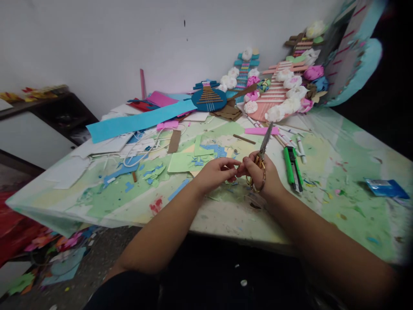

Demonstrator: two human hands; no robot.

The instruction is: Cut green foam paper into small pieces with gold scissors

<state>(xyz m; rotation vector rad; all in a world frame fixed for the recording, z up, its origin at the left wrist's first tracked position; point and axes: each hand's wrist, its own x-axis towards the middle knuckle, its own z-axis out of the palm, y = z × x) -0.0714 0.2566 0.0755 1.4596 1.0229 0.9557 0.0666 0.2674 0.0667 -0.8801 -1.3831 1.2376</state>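
In the head view, my right hand (pixel 263 174) is closed around a pair of scissors (pixel 265 144); the blades point up and away, and the gold handles lie against the palm. My left hand (pixel 217 174) meets it fingertip to fingertip above the table. Its thumb and fingers are pinched together, and whatever lies between them is too small or hidden to name. Beneath and beyond the hands lie green paper sheets (pixel 180 162) and blue paper scraps (pixel 216 150). A green utility knife (pixel 292 168) rests to the right of my right hand.
Paper-decorated lute shapes (pixel 211 100) and flowered ones (pixel 271 97) lean along the wall. A long blue strip (pixel 142 120) lies across papers and white cord at left. Markers (pixel 300 148), a pink strip (pixel 260 131) and a blue packet (pixel 385 188) are on the right. Scraps cover the floor.
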